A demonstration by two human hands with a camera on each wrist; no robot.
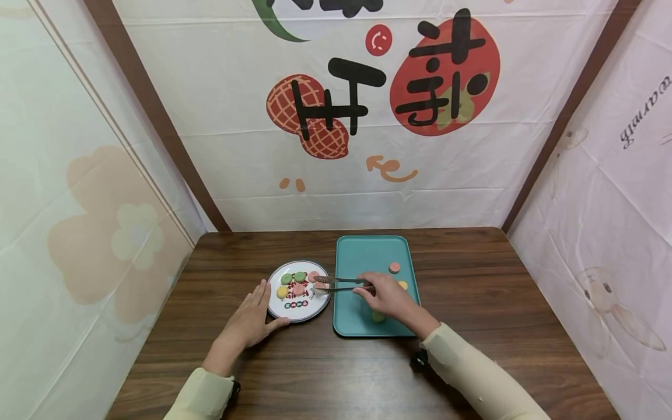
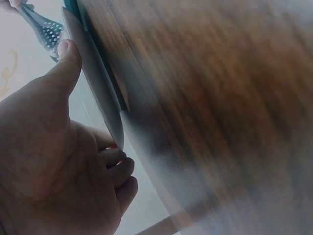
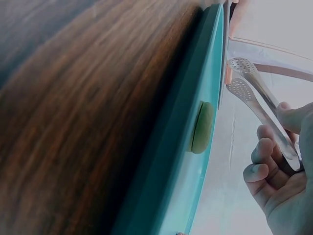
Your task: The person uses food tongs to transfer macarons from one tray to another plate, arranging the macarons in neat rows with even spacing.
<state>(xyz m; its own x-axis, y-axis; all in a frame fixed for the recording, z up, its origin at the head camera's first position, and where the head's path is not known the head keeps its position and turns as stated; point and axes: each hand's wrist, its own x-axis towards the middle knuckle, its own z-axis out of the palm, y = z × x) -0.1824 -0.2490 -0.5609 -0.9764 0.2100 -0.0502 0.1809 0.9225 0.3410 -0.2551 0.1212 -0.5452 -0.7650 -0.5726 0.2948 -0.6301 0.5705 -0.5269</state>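
Note:
My right hand (image 1: pixel 387 297) holds metal tongs (image 1: pixel 343 283) with perforated ends, reaching left from above the teal tray (image 1: pixel 362 251). The tong ends sit at the right side of a white plate (image 1: pixel 301 313), on either side of a pink macaron (image 3: pixel 229 74); whether they squeeze it I cannot tell. The plate also carries green macarons (image 1: pixel 299 276), a yellow macaron (image 1: pixel 282 292) and other pink macarons (image 1: pixel 298 290). Against the plate's left rim rests my left hand (image 1: pixel 249 318), thumb spread along the near edge and fingers along the far-left side.
On the tray lie a pink macaron (image 1: pixel 394 267), a yellow macaron (image 1: pixel 403 285) partly behind the right hand, and a green macaron (image 3: pixel 203 128) near the front. Plate and tray stand side by side on a dark wooden table (image 1: pixel 315 373). Printed cloth walls (image 1: pixel 252 204) enclose its back and sides.

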